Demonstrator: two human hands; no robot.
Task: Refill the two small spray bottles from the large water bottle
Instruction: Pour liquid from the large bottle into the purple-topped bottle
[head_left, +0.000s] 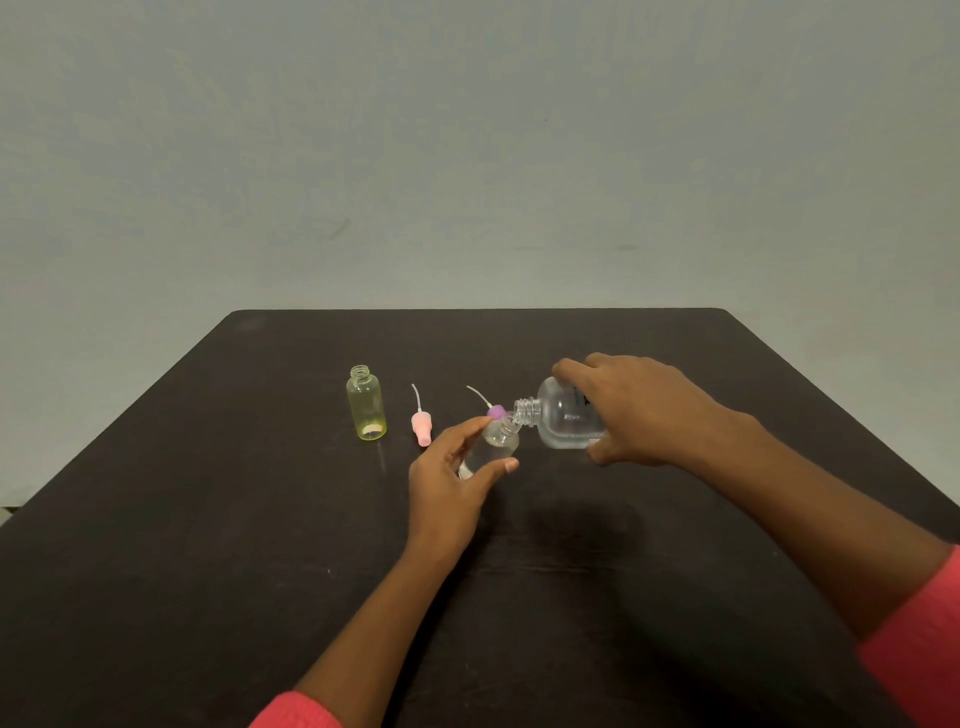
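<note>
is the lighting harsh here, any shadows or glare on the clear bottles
Head view: lighting soft and even; a faint blurred shadow lies on the dark table below the right hand; only small highlights on the large water bottle and the clear spray bottle.

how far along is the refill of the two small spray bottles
Done: both bottles are uncapped; the pink spray head and purple spray head lie on the table. In hand: the left hand holds the small clear bottle tilted while the right hand tips the large water bottle into its mouth. Left: the yellow bottle stands open, apart from both hands, its fill unclear. Both heads must go back on.
</note>
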